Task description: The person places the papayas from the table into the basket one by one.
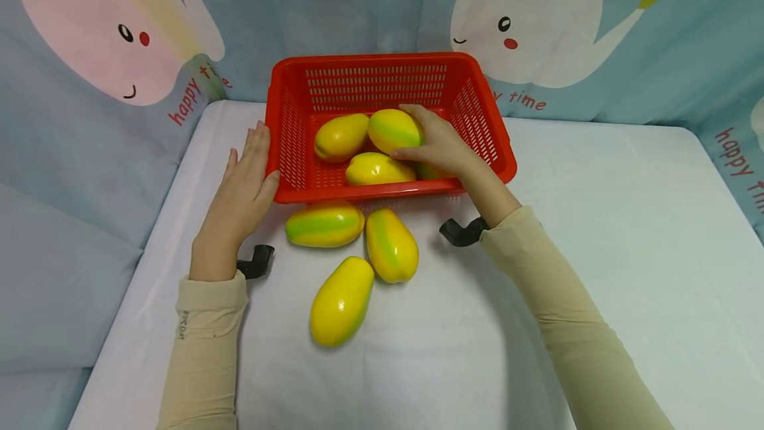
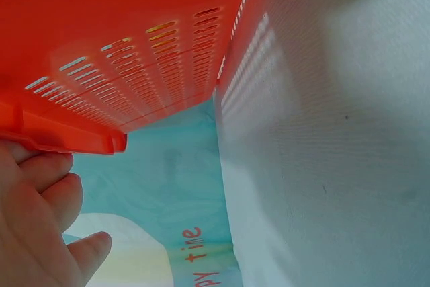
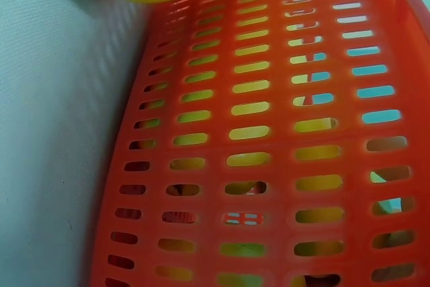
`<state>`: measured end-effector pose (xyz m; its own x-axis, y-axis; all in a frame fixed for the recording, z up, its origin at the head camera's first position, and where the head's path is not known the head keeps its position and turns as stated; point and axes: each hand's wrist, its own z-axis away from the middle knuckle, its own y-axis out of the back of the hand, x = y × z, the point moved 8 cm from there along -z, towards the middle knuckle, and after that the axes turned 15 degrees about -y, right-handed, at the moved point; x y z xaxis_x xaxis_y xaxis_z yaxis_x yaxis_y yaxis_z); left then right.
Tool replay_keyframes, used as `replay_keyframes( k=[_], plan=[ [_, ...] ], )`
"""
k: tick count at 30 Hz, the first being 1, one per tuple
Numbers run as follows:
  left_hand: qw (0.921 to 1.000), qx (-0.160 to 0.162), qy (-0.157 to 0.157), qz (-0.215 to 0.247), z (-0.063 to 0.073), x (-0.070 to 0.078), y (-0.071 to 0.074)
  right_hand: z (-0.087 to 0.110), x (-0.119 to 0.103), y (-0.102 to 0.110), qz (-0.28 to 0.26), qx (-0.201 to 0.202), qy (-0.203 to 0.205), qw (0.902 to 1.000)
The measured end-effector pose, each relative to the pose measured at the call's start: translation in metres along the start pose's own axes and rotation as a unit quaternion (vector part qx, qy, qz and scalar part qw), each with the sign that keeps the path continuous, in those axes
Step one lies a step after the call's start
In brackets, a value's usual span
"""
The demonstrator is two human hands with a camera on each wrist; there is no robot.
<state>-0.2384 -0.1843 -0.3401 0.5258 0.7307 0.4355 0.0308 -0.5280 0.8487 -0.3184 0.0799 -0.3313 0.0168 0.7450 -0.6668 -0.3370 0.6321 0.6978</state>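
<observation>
A red plastic basket [image 1: 390,188] with slotted walls stands on the white table, with several yellow-green papayas inside. Within it, my right hand [image 1: 438,141] grips one papaya [image 1: 394,131] from its right side, thumb toward me and fingers on the far side. Two more papayas, one at the left [image 1: 341,138] and one in front [image 1: 380,170], lie beside the held one. Another papaya [image 1: 432,171] is mostly hidden beneath my right hand. My left hand [image 1: 241,188] rests against the basket's left rim, fingers extended along the outside; the left wrist view shows fingers at the rim [image 2: 60,146].
Three papayas lie on the table before the basket: one sideways near its front wall [image 1: 325,225], one at its right [image 1: 391,245], one closest to me [image 1: 342,302]. A blue curtain [image 1: 346,5] with whale prints hangs behind. Black wrist mounts [image 1: 462,232] sit by both wrists.
</observation>
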Motion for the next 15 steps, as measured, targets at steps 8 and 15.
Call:
replay_keyframes(
  k=[8, 15],
  plan=[
    [1.0, 0.002, -0.002, -0.002, -0.0001, -0.0009, -0.0004, -0.0005, -0.0001, 0.0008, 0.002, 0.003, -0.005, 1.0],
    [1.0, 0.001, -0.001, -0.001, 0.0003, 0.0005, 0.0005, -0.0015, 0.0035, 0.001, 0.006, 0.0, -0.016, 0.9998]
  ],
)
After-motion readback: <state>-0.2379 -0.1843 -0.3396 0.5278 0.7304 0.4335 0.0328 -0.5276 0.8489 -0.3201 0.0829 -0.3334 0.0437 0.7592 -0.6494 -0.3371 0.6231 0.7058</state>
